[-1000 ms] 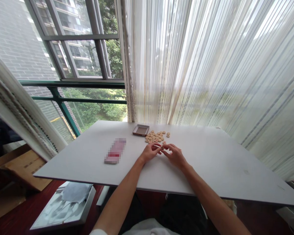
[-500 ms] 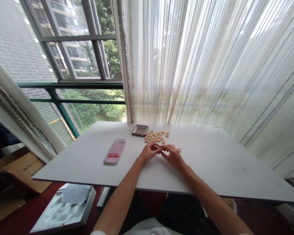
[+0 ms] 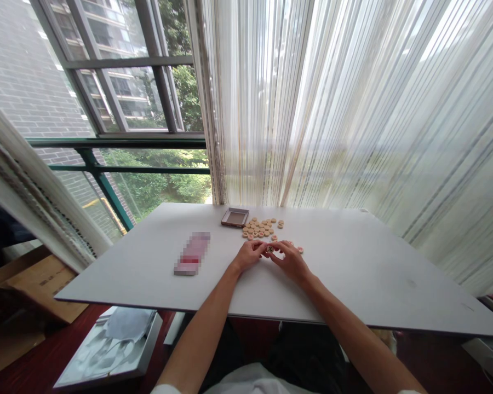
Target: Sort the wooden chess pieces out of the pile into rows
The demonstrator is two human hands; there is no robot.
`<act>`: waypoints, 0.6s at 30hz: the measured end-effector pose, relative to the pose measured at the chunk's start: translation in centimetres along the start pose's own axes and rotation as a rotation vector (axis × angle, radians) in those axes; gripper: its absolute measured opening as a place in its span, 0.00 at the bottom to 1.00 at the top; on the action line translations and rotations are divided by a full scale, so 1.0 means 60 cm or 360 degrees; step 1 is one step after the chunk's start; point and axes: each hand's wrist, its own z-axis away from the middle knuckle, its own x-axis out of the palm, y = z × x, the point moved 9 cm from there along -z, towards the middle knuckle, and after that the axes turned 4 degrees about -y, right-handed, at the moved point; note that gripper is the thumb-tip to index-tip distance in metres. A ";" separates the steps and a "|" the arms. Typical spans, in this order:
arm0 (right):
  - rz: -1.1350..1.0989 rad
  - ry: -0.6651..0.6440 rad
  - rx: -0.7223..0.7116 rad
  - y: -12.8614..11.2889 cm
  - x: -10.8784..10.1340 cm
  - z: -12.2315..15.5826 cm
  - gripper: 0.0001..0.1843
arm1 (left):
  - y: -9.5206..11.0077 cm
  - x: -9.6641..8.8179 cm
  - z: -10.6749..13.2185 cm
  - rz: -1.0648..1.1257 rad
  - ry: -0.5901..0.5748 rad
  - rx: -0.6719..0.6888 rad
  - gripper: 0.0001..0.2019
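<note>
My left hand (image 3: 251,254) and my right hand (image 3: 288,259) meet at their fingertips on the white table (image 3: 353,273). Between the fingertips sits a small round wooden piece (image 3: 270,249), pinched from both sides. Just beyond the hands lies a loose cluster of several pale round wooden pieces (image 3: 263,228). One more piece (image 3: 300,250) lies to the right of my right hand. A small shallow brown tray (image 3: 235,217) stands at the far edge, left of the cluster.
A flat pink and red box (image 3: 192,260) lies on the table to the left of my hands. Sheer striped curtains (image 3: 353,109) hang behind the table, with a window (image 3: 127,109) to the left. A cardboard box (image 3: 33,279) and a bag (image 3: 110,345) lie on the floor at left.
My hands have stayed together at the same spot, with the fingertips shifting slightly around the piece. A piece to the right of my right hand came into view.
</note>
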 end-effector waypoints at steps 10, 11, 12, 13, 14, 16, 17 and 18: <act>-0.0141 -0.0027 0.0114 0.016 0.002 0.002 0.13 | -0.017 0.003 -0.003 0.0113 -0.0017 -0.0064 0.24; -0.0169 -0.0029 0.0112 0.013 0.002 0.002 0.14 | -0.017 0.002 -0.003 0.0126 -0.0010 -0.0059 0.24; -0.0197 -0.0023 0.0115 0.011 0.000 0.002 0.14 | -0.018 0.001 -0.003 0.0143 0.0000 -0.0061 0.24; -0.0225 -0.0010 0.0125 0.011 -0.001 0.001 0.14 | -0.019 0.000 -0.003 0.0160 0.0011 -0.0066 0.24; -0.0253 0.0007 0.0141 0.012 -0.003 0.001 0.14 | -0.020 0.000 -0.004 0.0177 0.0018 -0.0071 0.24; -0.0318 0.0042 0.0190 0.018 -0.005 0.001 0.12 | -0.020 0.001 -0.004 0.0206 0.0013 -0.0063 0.24; -0.0360 0.0053 0.0220 0.023 -0.005 0.001 0.12 | -0.019 0.002 -0.004 0.0219 0.0002 -0.0053 0.24; -0.0411 0.0059 0.0251 0.028 -0.005 0.001 0.12 | -0.018 0.004 -0.004 0.0234 -0.0012 -0.0041 0.24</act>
